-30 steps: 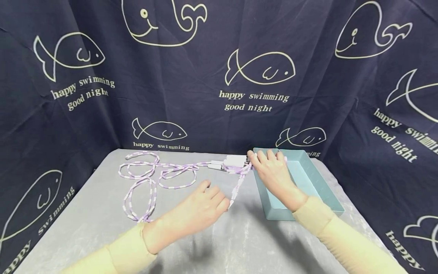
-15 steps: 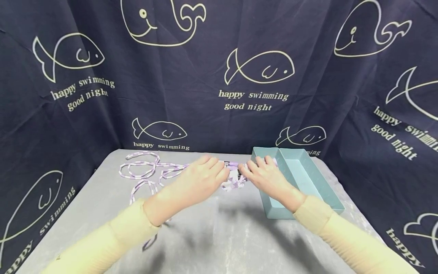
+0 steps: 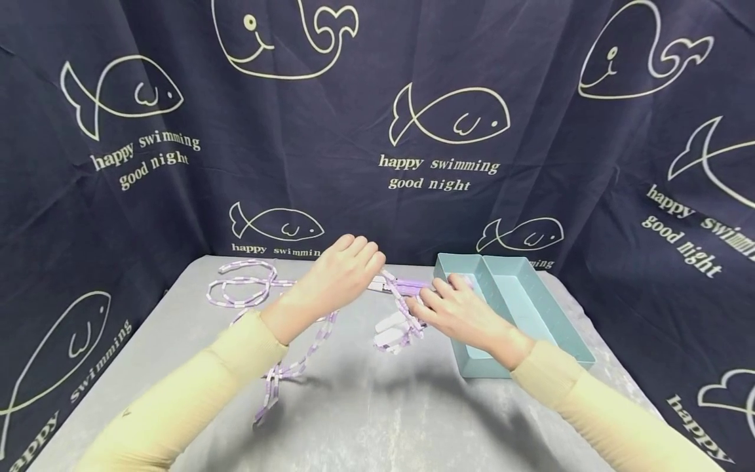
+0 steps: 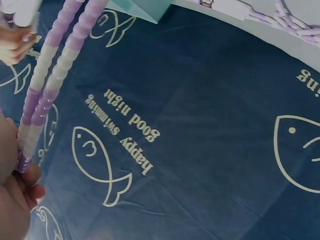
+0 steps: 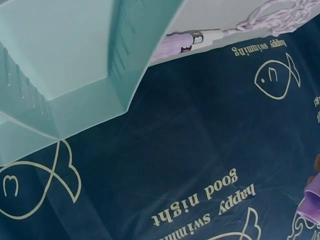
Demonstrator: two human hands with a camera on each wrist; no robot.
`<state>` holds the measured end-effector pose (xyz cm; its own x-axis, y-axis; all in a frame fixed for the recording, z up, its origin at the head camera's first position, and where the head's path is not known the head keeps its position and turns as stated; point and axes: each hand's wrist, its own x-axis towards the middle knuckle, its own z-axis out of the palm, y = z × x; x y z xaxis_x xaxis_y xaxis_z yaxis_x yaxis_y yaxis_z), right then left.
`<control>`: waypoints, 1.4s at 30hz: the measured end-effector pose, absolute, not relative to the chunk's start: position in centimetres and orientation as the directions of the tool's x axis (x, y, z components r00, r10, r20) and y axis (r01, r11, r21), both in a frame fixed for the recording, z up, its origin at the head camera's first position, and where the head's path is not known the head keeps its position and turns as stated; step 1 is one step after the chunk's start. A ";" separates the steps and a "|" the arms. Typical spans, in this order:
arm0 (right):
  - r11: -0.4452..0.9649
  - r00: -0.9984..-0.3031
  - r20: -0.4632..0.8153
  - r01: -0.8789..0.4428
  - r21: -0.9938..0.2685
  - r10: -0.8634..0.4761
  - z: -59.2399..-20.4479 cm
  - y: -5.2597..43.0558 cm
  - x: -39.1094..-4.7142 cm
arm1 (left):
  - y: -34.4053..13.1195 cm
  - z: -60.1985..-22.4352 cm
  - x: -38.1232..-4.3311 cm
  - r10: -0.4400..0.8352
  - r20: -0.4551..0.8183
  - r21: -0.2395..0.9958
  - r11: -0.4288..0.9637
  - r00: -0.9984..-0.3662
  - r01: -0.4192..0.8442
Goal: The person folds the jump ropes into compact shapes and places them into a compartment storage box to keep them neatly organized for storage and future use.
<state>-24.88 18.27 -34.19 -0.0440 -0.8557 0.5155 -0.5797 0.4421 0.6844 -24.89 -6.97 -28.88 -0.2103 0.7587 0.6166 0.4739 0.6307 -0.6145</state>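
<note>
In the head view, my left hand (image 3: 348, 270) is raised above the back of the table and pinches a purple-and-white beaded jump rope. Two of its strands (image 4: 55, 70) run from those fingers in the left wrist view. The strands lead down to my right hand (image 3: 463, 318), which grips the purple handle (image 5: 311, 197) of this rope; the white handle ends (image 3: 394, 328) stick out to its left, wrapped in beaded cord. A trailing loop (image 3: 309, 347) shows below the left forearm. Behind the right hand lies another pair of purple jump rope handles (image 3: 409, 287), seen also beside the bin.
A blue-green bin (image 3: 566, 314) with a lengthwise divider stands on the right, partly under the right hand. More beaded cord (image 3: 240, 303) lies coiled at the back left of the grey table (image 3: 377, 426). A dark fish-print curtain (image 3: 330, 144) encloses the table.
My left hand has risen and moved toward the back, drawing strands up with it. The right hand has come slightly toward me, and the white handle ends now point down to the left.
</note>
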 end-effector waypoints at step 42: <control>0.600 0.078 0.802 -0.621 0.504 -0.592 -32.4 17.1 -23.5 | -6.5 -36.0 -31.5 0.755 0.575 -0.585 0.648 -0.314 0.487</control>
